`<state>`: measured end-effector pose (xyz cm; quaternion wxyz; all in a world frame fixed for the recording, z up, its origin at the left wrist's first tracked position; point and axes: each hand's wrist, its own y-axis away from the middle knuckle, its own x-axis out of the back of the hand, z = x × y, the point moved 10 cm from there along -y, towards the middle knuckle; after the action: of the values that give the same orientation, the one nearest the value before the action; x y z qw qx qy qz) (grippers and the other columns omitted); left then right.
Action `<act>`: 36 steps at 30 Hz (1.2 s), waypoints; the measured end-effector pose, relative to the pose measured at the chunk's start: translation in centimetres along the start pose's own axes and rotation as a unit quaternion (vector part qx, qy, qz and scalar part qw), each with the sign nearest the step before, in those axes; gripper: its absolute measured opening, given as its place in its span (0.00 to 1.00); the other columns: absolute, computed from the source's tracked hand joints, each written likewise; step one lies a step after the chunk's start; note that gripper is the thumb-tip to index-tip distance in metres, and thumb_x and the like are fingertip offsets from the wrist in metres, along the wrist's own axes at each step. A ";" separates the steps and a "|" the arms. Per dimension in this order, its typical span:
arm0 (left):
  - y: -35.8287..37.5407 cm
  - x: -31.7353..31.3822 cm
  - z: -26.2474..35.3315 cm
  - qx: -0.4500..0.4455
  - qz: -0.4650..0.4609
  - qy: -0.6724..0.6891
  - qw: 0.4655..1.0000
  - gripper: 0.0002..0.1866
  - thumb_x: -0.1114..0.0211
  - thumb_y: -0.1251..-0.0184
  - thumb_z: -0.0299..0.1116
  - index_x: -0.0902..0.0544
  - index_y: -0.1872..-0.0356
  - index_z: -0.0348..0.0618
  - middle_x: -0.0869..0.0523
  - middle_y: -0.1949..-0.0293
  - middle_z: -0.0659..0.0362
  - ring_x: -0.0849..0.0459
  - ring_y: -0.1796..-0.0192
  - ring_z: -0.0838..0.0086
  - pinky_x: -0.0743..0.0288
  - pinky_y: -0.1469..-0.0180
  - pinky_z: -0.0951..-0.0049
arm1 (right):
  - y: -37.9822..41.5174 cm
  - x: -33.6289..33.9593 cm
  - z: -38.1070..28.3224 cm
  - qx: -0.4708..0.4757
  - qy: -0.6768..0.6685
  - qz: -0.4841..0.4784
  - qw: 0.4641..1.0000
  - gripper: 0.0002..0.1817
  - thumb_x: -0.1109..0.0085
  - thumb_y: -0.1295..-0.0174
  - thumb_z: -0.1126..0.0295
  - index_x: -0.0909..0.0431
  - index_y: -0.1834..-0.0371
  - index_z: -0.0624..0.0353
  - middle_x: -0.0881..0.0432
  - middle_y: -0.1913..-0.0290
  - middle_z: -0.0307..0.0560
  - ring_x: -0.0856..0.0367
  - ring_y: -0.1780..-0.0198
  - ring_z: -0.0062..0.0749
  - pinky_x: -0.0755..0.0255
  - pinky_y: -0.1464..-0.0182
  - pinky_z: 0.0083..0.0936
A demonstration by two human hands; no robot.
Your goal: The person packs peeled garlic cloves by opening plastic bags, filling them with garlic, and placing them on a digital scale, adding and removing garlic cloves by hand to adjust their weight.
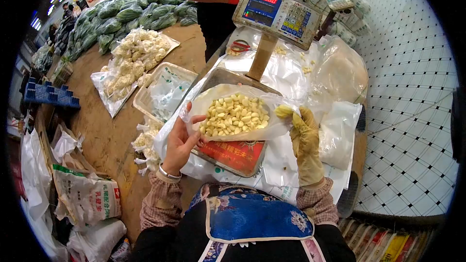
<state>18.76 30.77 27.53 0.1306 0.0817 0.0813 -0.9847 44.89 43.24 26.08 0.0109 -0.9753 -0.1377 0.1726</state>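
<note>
A clear plastic bag [276, 128] full of peeled garlic cloves [235, 115] lies on the pan of a weighing scale, over a red printed sheet [238, 154]. My bare left hand [180, 140] grips the bag's left edge between thumb and fingers. On the other side my right hand [305, 138], in a yellowish glove, has its fingers closed on the bag's right edge. Behind the bag rises the scale's display head [276, 14], with red digits lit that look like 1080.
Red-handled scissors [240, 46] and loose cloves lie behind the scale. A large filled plastic bag [338, 70] stands at the right. Left on the floor are a white basket [167, 80] and heaped bags of garlic [138, 53]. Another person [213, 9] stands across the table.
</note>
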 end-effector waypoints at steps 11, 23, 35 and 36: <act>-1.5 -13.6 5.0 -0.396 -0.114 -0.404 0.817 0.07 0.37 0.55 0.24 0.25 0.73 0.37 0.25 0.60 0.46 0.24 0.62 0.58 0.27 0.64 0.69 | 0.7 -1.6 -1.6 0.029 -0.029 -0.010 0.999 0.10 0.51 0.42 0.78 0.31 0.56 0.63 0.24 0.60 0.45 0.25 0.59 0.25 0.31 0.55 0.19; -11.5 -18.4 -13.3 0.178 -0.515 -0.293 0.786 0.16 0.48 0.45 0.33 0.22 0.56 0.44 0.23 0.54 0.48 0.25 0.53 0.61 0.33 0.50 0.69 | 0.6 1.5 -1.3 0.048 -0.011 0.007 0.999 0.11 0.54 0.46 0.85 0.31 0.60 0.64 0.23 0.61 0.46 0.24 0.59 0.29 0.30 0.54 0.22; -14.7 -18.5 -19.4 -0.053 -0.356 -0.597 0.717 0.13 0.52 0.43 0.33 0.24 0.61 0.37 0.22 0.58 0.47 0.24 0.54 0.55 0.33 0.51 0.62 | -0.2 3.3 0.3 0.004 -0.034 0.014 0.999 0.14 0.52 0.47 0.82 0.32 0.55 0.66 0.25 0.56 0.48 0.24 0.56 0.34 0.32 0.50 0.25; -14.7 -18.7 -19.3 -0.048 -0.350 -0.606 0.713 0.13 0.52 0.43 0.32 0.24 0.60 0.38 0.22 0.58 0.47 0.24 0.54 0.55 0.33 0.51 0.62 | -0.2 3.4 0.3 0.009 -0.029 0.017 0.999 0.14 0.52 0.47 0.82 0.32 0.56 0.66 0.25 0.56 0.48 0.23 0.56 0.35 0.32 0.50 0.25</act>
<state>35.25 52.82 14.19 -0.1979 -0.5733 0.0546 -0.7932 47.83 44.31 24.71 0.0129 -0.9720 -0.1197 0.2021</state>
